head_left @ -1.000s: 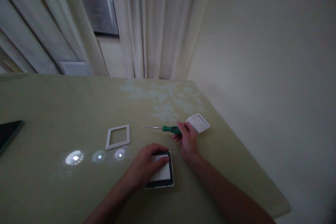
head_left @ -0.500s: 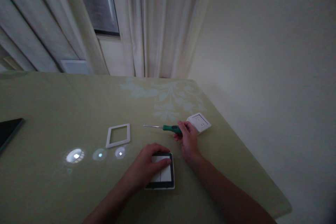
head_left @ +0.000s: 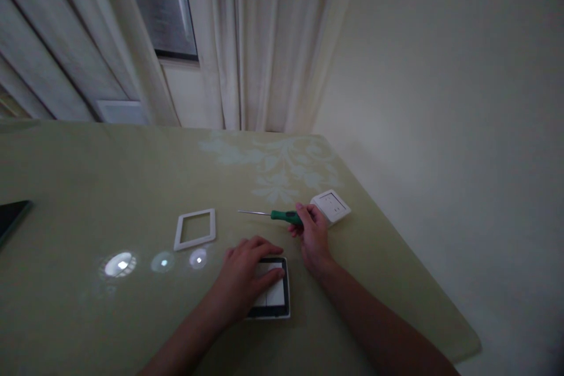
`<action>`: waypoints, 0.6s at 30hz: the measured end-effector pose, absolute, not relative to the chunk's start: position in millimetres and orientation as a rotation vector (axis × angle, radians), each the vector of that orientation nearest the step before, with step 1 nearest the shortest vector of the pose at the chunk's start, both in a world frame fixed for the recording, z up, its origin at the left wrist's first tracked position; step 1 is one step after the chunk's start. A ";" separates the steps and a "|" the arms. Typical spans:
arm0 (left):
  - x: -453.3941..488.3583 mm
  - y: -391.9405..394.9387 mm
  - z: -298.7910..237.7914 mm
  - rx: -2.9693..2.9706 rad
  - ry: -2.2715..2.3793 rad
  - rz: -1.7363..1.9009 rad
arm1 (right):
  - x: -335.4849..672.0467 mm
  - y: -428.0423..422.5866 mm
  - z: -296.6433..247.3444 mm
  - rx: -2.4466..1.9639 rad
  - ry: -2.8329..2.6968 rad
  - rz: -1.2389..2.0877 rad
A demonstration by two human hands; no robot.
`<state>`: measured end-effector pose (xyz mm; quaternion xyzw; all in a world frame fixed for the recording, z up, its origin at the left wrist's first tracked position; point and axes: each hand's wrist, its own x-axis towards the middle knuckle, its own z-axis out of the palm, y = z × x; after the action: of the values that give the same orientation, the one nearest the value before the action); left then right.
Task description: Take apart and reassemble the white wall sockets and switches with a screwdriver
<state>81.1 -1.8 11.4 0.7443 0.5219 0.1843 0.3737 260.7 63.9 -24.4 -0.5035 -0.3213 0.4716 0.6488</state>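
Note:
A white wall switch [head_left: 275,294] with a dark border lies face up on the table. My left hand [head_left: 244,276] holds it from its left side, thumb across the rockers and fingers at the far edge; the palm hides its left part. In my right hand [head_left: 312,232] is a screwdriver [head_left: 282,215] with a green handle, gripped near the handle's end. Its metal shaft points left, above the tabletop. Just behind the right hand lies a white wall socket [head_left: 332,207], partly covered by the fingers. A white rectangular frame [head_left: 178,232] rests to the left.
The table [head_left: 110,176] has a pale green cover with a leaf pattern, and lamp reflections shine on it. A dark flat object [head_left: 11,217] lies at the left edge. Curtains [head_left: 255,41] hang behind, and a wall [head_left: 440,100] runs along the right side.
The view has shifted slightly, moving everything a little left. My left fingers have lifted slightly at the switch's far edge. My right hand keeps the screwdriver in the same pose.

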 end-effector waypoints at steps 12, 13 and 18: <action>81.3 3.4 22.2 1.979 1.406 0.312 | 259.8 70.7 -28.1 -1.130 -0.715 1.044; 80.7 4.2 22.8 1.981 1.376 0.300 | 259.9 71.2 -28.5 -1.127 -0.715 1.044; 74.7 9.6 33.5 1.964 1.250 0.269 | 259.2 71.8 -29.6 -1.115 -0.720 1.051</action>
<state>74.7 9.6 33.5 0.7721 0.4916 0.1058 0.3885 259.2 71.8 -29.6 -0.4935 -0.3186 0.4648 0.6625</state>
